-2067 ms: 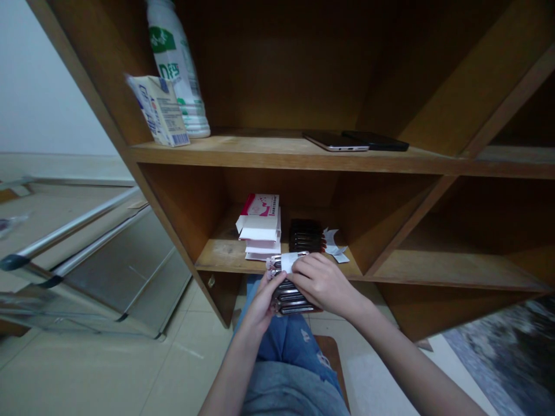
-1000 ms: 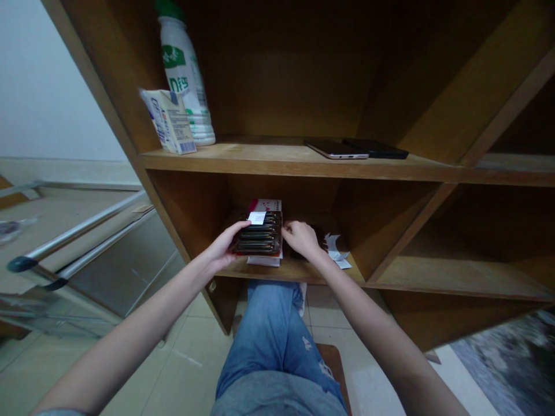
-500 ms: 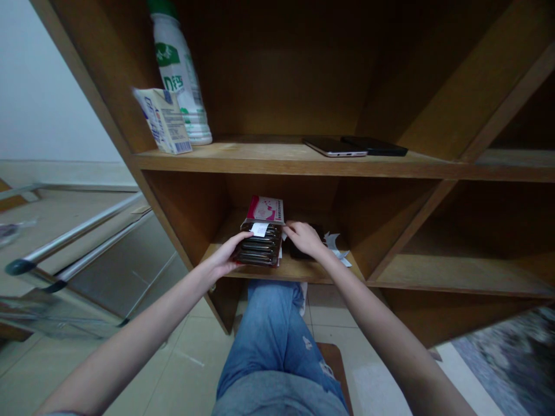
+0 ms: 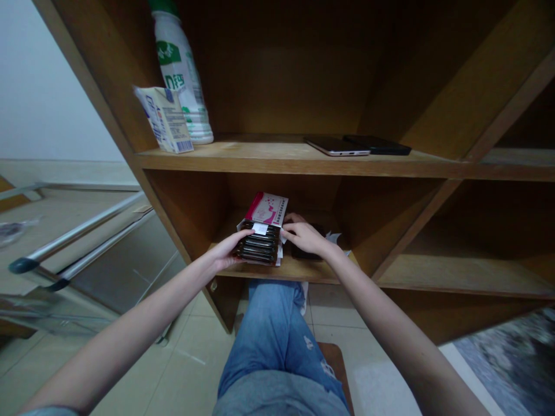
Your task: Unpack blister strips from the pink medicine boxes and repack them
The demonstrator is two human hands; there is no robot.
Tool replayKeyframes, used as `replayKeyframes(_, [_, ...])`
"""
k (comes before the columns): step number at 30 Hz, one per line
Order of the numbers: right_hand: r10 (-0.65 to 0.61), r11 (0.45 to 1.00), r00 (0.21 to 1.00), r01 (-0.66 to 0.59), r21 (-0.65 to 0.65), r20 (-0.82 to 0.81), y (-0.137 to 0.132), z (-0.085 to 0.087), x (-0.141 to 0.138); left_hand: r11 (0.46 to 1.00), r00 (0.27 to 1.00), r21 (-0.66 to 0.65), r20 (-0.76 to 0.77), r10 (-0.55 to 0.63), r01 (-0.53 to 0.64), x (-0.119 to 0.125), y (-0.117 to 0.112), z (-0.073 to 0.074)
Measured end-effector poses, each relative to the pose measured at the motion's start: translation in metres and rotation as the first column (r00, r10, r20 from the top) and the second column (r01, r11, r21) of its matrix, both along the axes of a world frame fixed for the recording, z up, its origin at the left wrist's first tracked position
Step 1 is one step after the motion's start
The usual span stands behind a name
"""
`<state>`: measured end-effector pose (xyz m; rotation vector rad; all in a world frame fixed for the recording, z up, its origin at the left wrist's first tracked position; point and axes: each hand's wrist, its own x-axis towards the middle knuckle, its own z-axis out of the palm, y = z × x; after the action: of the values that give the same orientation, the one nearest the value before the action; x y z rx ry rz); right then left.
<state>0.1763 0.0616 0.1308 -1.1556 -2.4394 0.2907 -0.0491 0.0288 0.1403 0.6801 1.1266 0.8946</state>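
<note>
My left hand (image 4: 226, 249) grips the left side of an open pink and white box (image 4: 269, 209), its thumb lying over the front. Inside the box, a row of dark brown glass vials (image 4: 256, 245) is stacked, with a small white label (image 4: 260, 229) across the top one. My right hand (image 4: 306, 236) is at the box's right edge, thumb and fingers closed around a side flap there. Part of those fingertips is hidden. Under the right hand lies a dark object (image 4: 307, 252), mostly covered, with torn whitish paper (image 4: 333, 238) beside it.
On the shelf (image 4: 260, 151) above stand a white bottle with a green cap (image 4: 186, 81) and a drink carton (image 4: 168, 121). Two dark phones (image 4: 336, 145) lie farther right. A metal-framed folding bed (image 4: 78, 266) is at the left. My knees are below the lower shelf.
The box has tilted slightly, its top shifting right. My right hand has moved a little lower against the box's edge, covering more of the torn paper.
</note>
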Motion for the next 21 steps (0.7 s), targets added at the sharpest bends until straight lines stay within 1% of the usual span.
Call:
replayKeyframes(4, [-0.045, 0.999, 0.999, 0.045, -0.021, 0.028, 0.000, 0.003, 0.000, 0.999, 1.000, -0.015, 0.009, 0.029, -0.028, 0.004, 0.001, 0.004])
replayKeyframes(8, [-0.056, 0.998, 0.998, 0.055, -0.037, -0.017, 0.002, 0.003, 0.001, 0.997, 0.997, -0.011, 0.014, 0.072, -0.072, 0.009, -0.001, 0.009])
replayKeyframes(10, [-0.045, 0.999, 0.997, 0.044, -0.008, -0.061, 0.004, 0.000, 0.001, 0.997, 0.997, -0.006, 0.030, 0.077, -0.077, 0.010, -0.002, 0.009])
replayKeyframes(13, [-0.019, 0.995, 0.988, 0.034, 0.095, -0.150, 0.011, -0.008, 0.003, 0.996, 0.996, -0.010, 0.031, 0.087, -0.086, 0.009, -0.001, 0.007])
replayKeyframes(15, [-0.034, 0.993, 0.975, 0.059, 0.107, -0.218, 0.020, -0.013, 0.003, 0.996, 0.996, -0.019, 0.024, 0.088, -0.087, 0.007, 0.001, 0.007])
replayKeyframes(16, [-0.061, 0.993, 0.962, 0.085, 0.077, -0.266, 0.026, -0.015, 0.003, 0.996, 0.996, -0.022, 0.022, 0.085, -0.085, 0.006, 0.002, 0.007])
replayKeyframes(18, [-0.155, 0.988, 0.906, 0.150, -0.044, -0.394, 0.041, -0.016, 0.001, 0.997, 0.996, -0.020, 0.025, 0.080, -0.080, 0.004, 0.004, 0.007])
replayKeyframes(20, [-0.258, 0.966, 0.812, 0.201, -0.164, -0.523, 0.057, -0.015, -0.004, 0.997, 0.997, -0.018, 0.026, 0.078, -0.077, 0.002, 0.005, 0.008])
replayKeyframes(21, [-0.297, 0.954, 0.767, 0.221, -0.201, -0.569, 0.066, -0.014, -0.007, 0.997, 0.997, -0.019, 0.026, 0.074, -0.074, 0.002, 0.006, 0.008])
